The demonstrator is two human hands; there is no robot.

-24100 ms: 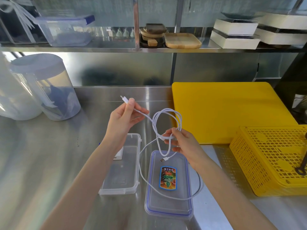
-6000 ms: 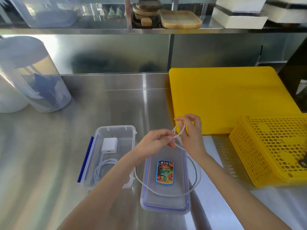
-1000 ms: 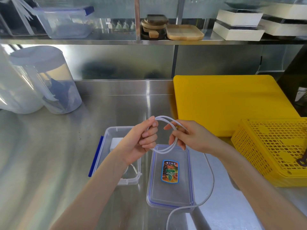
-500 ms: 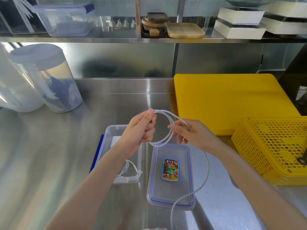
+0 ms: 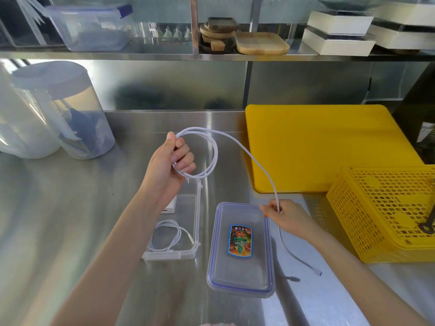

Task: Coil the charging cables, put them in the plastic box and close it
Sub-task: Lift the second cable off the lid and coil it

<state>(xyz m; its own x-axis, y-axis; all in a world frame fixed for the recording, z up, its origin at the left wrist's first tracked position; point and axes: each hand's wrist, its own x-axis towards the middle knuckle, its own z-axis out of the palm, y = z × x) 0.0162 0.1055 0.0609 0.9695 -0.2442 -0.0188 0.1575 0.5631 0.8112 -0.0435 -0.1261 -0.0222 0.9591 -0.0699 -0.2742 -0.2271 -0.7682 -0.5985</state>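
One coiled cable (image 5: 167, 236) lies in the box (image 5: 174, 222). Left hand (image 5: 170, 164) grips the second cable's (image 5: 249, 156) loops, right hand (image 5: 286, 216) pinches its tail; lid (image 5: 240, 248) still off.

Bare steel counter (image 5: 70, 220) lay open to the left of the plastic box (image 5: 186, 231), out to the clear jars (image 5: 70, 114) at the back left. To the right, the lid (image 5: 240, 274) lay just beside the box. Beyond it the yellow basket (image 5: 381, 215) and yellow board (image 5: 317, 147) filled that side.

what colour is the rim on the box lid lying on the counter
Blue, a thin line round the edge of the clear lid; the head view shows it.
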